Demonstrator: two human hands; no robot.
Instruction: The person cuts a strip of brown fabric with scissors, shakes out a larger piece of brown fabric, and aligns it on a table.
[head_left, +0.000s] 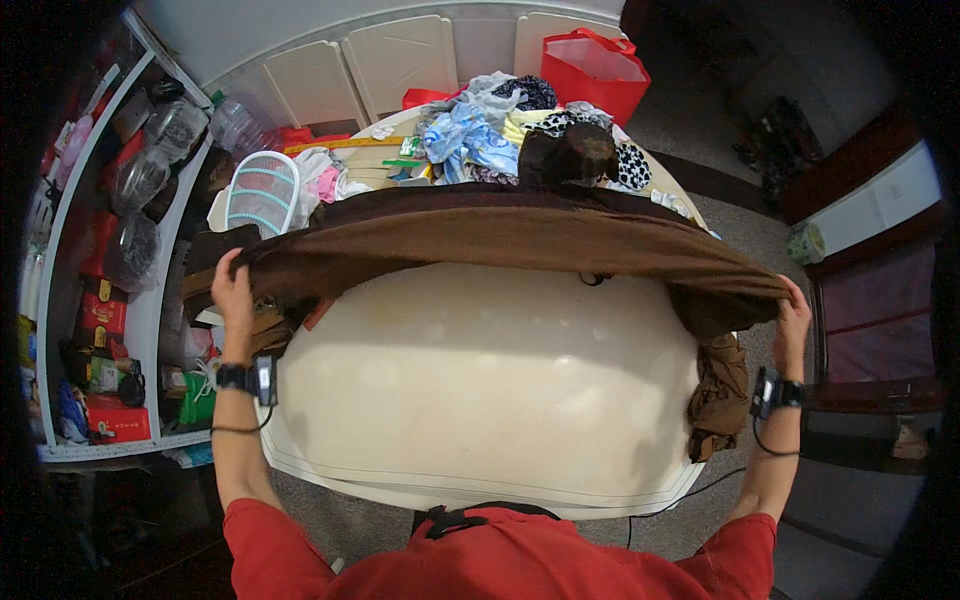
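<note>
A long brown cloth (480, 234) stretches across the far half of the cream-coloured table (480, 390). My left hand (234, 289) pinches its left end, beyond the table's left edge. At the right end, my right hand (792, 319) grips the other corner. Between the two hands the fabric forms a wide arc, with folds running along its length. Its right part hangs down in a bunch, and crumpled brown fabric (718, 397) lies over the table's right edge; whether the two are one piece I cannot tell.
Beyond the cloth lie a heap of patterned fabrics (471, 142), a yellow ruler (345, 142) and a white-rimmed mesh basket (261, 191). A red bag (596, 71) stands behind. Packed shelves (157, 300) line the left. A dark cable (690, 495) runs near the table's front right.
</note>
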